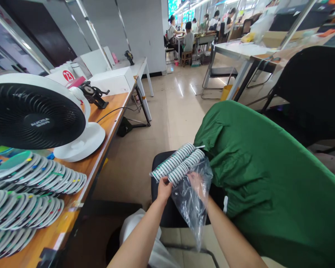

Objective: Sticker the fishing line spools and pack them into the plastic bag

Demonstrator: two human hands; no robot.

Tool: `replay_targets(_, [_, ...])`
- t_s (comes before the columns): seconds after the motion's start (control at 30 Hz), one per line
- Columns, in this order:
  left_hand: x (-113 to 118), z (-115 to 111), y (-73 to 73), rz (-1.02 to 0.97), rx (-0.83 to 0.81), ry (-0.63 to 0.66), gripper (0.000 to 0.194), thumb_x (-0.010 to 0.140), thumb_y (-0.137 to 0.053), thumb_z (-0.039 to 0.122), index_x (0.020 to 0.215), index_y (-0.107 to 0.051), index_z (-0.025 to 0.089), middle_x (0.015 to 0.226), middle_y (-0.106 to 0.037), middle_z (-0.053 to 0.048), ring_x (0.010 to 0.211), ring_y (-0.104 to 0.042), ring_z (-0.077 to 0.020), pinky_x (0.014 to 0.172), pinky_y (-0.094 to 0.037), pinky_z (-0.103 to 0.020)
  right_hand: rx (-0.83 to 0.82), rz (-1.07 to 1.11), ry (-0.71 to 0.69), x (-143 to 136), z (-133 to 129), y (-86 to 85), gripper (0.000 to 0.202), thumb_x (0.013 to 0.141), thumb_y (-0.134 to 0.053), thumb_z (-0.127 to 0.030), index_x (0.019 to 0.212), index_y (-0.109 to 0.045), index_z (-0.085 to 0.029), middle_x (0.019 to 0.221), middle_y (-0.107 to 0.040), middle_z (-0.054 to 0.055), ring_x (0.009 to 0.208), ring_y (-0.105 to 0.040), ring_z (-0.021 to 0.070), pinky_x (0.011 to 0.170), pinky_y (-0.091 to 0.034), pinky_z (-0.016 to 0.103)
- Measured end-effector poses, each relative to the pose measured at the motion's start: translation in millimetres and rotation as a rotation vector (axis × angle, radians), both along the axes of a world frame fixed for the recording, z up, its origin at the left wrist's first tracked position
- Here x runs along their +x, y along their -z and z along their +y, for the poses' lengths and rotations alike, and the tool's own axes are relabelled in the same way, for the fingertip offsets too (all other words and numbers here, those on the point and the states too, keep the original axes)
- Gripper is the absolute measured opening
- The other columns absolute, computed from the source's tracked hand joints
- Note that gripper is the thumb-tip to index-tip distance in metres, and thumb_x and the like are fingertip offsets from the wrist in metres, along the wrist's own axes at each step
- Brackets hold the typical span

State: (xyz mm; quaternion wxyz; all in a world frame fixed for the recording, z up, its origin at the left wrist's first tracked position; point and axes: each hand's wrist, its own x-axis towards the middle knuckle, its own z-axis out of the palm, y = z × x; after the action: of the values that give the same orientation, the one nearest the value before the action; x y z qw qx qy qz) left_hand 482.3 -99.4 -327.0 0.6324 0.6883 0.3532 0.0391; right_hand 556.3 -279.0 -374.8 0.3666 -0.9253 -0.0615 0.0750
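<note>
"What sits at the center here?"

"Two rows of white-rimmed discs [185, 162] lie side by side on the seat of a black chair [171, 218], in front of a seated worker. A clear bag [191, 214] shows beside them and at their near end, its slack trailing to a point toward the worker. How far it wraps around the rows cannot be told."

"And the hands?"

"The left hand [164, 188] is at the near end of the rows, thumb and fingers drawn close together at the last discs. Whether they pinch plastic or a rim, I cannot tell. The right hand [197, 182] shows through the plastic, its fingers reaching to the right side of the nearer row. Its grip is blurred, so I cannot tell that either."

"What surrounds the worker?"

"At left, a wooden table [115, 100] bears a white fan [39, 119] with a black grille, and beside it stacks [53, 178] of more such discs, some edges dotted yellow, green and red. A white box [114, 80] stands farther along. To the right, green cloth [273, 171] spreads in folds just beside the seat."

"Anyone else?"

"Several people [188, 39] sit at tables in the background, well apart from the worker."
</note>
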Motion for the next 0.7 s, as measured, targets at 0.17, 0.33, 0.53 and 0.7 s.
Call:
replay_targets(0.17, [-1,-13,-2.9,-0.007,-0.076,-0.027,0.033,0.068,-0.073,0.014,0.098,-0.059,0.014,0.102,-0.067,-0.009,0.090,-0.067,-0.0177,0.085,-0.053,-0.031,-0.040,-0.003,-0.263,-23,0,-9.1,0.022,0.077,-0.070,-0.033,0.091,-0.068,-0.017,0.097,-0.069,0.007,0.091,-0.064,0.0212,0.085,-0.048,0.030])
replay_targets(0.33, [-10,-10,-15.9,0.044,-0.011,0.006,0.032,0.070,-0.073,0.024,0.097,-0.058,0.015,0.106,-0.066,-0.011,0.098,-0.066,-0.0212,0.090,-0.052,-0.035,-0.199,-0.024,-0.331,-32,19,-24.3,0.034,0.084,-0.068,-0.045,0.078,-0.068,-0.012,0.083,-0.069,0.014,0.086,-0.065,0.0295,0.085,-0.045,0.040])
replay_targets(0.53, [-73,-26,-16.9,0.307,0.064,0.107,0.047,0.071,-0.075,0.055,0.089,-0.057,0.015,0.090,-0.066,-0.013,0.092,-0.065,-0.0301,0.083,-0.052,-0.042,-0.277,-0.078,-0.311,-33,27,-30.3,0.041,0.093,-0.058,-0.047,0.075,-0.069,-0.012,0.080,-0.069,0.015,0.086,-0.066,0.0305,0.090,-0.045,0.042])
replay_targets(0.7, [-131,-84,-13.6,0.361,-0.137,0.368,0.060,0.073,-0.062,0.075,0.059,-0.050,0.018,0.052,-0.046,-0.001,0.051,-0.048,-0.0154,0.055,-0.043,-0.030,-0.180,-0.187,-0.245,-27,26,-32.2,0.038,0.085,-0.069,-0.051,0.077,-0.070,-0.014,0.087,-0.070,0.013,0.102,-0.062,0.0307,0.116,-0.025,0.050])
